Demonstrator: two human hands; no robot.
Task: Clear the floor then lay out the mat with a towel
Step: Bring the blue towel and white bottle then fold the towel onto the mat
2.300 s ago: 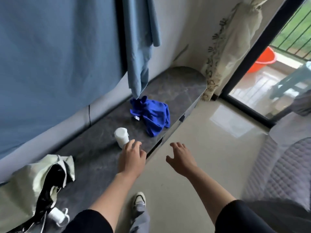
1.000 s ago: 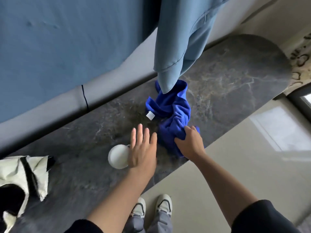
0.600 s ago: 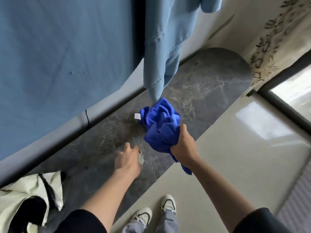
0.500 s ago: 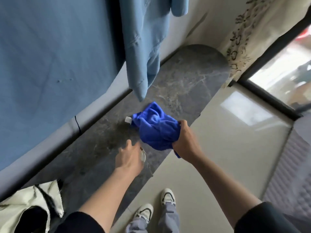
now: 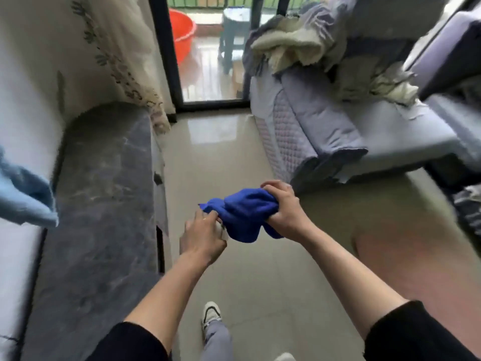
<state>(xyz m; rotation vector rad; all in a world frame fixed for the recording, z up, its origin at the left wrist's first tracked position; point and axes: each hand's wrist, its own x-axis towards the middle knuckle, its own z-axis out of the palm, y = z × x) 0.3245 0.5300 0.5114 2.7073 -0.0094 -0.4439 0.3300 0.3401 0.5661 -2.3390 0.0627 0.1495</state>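
A bunched blue towel [image 5: 244, 217] hangs in the air over the beige tiled floor [image 5: 247, 277], gripped by my right hand [image 5: 285, 207]. Just left of it, my left hand [image 5: 204, 237] is closed around a small white object [image 5: 223, 231], mostly hidden by the fingers; its fingertips touch the towel's left end. No mat is in view.
A dark marble ledge [image 5: 104, 204] runs along the left wall. A bed with grey quilted bedding [image 5: 325, 131] and a heap of blankets stands on the right. Ahead, a glass door shows an orange bucket [image 5: 182, 27]. My shoe [image 5: 210, 313] is on the floor below.
My right hand lifted the towel off the ledge and carried it out over the floor. My left hand picked up the white object. The view swung right toward the bed and door.
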